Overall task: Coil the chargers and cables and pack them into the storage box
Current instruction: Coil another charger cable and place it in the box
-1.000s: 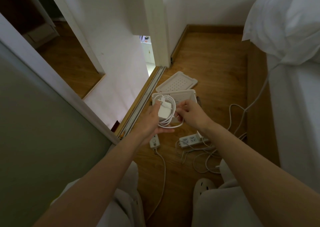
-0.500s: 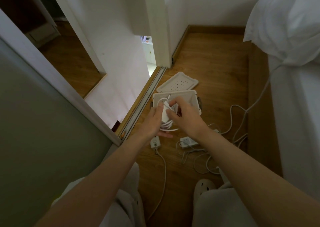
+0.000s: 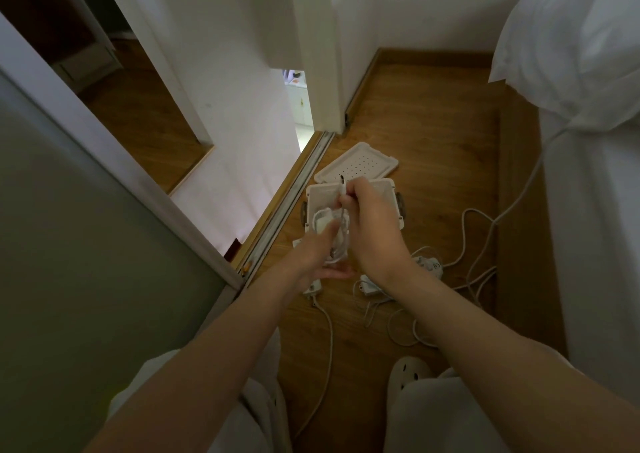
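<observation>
From the head view, we see both hands working above the open storage box [image 3: 393,210], which sits on the wooden floor [image 3: 433,134] right beside the sliding-door track [image 3: 294,206]. Its perforated lid [image 3: 360,163] lies flat just behind it.

Our left hand [image 3: 310,257] cups the white charger [image 3: 325,224] from below, fingers curled round the brick and the loops of cord wound beside it. Our right hand [image 3: 372,225] pinches the cable end [image 3: 342,189] between thumb and fingertips, with the plug tip poking up. The bundle hangs over the box's near-left corner, not yet set down inside.

We judge the step to be finishing the coil: the last stretch of cord needs tucking or wrapping round the loops so they do not spring open. The next move calls for keeping the left grip firm while the right hand secures the end, then lowering the bundle into the box.

More work waits nearer us on the floor: two power strips [image 3: 369,285] and a tangle of loose cables [image 3: 479,241] towards the bed-side edge.
</observation>
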Demonstrator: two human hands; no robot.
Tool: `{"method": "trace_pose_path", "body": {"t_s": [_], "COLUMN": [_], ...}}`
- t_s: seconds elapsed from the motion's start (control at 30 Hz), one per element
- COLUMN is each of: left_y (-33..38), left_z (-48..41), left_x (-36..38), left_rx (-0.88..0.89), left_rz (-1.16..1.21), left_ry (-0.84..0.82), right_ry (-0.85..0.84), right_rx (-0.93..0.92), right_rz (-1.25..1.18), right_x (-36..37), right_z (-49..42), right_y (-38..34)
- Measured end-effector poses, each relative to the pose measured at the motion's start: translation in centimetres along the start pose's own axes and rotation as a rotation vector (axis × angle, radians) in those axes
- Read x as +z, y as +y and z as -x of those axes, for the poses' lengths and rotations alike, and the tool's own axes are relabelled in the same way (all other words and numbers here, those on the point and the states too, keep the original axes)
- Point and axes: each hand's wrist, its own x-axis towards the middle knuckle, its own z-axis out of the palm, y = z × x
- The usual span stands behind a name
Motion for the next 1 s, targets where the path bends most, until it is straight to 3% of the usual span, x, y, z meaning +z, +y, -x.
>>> {"method": "trace_pose_path", "body": {"t_s": [0.17,0.27,0.4,0.63,0.7,0.83,1.0], "left_y": [0.6,1.2,2.1,2.8,3.0,3.0,3.0], "left_z": [-0.5,-0.7,-0.3,0.8,1.3,1.8,2.1], "left_x": [-1.5,-2.5,-3.1,-3.0,-2.9,-2.6,-2.3], "left_rx": [0.008,0.037,0.16,0.256,0.264,0.326,0.341], "left_rz": [0.079,0.114,0.119,0.254,0.255,0.083,-0.006], "left_ry": [0.07,0.113,0.14,0.092,0.066,0.049,0.021], "right_ry": [-0.005,-0.06,0.07,0.148,0.07,-0.243,-0.339], "right_rx": [0.048,0.006,-0.029,0.259,0.36,0.548,0.431], "right_rz": [-0.233,-0.17,-0.187,-0.08,0.01,0.078,0.043], "right_x": [0.0,0.1,-0.7,-2.3,-2.6,-2.3,-2.6], "right_z": [1.3,1.9,1.1,-1.7,-2.3,-2.5,-2.0], "right_y": [-2.5,-3.8,-3.5,-0.5,1.2,3.0,2.8]}}
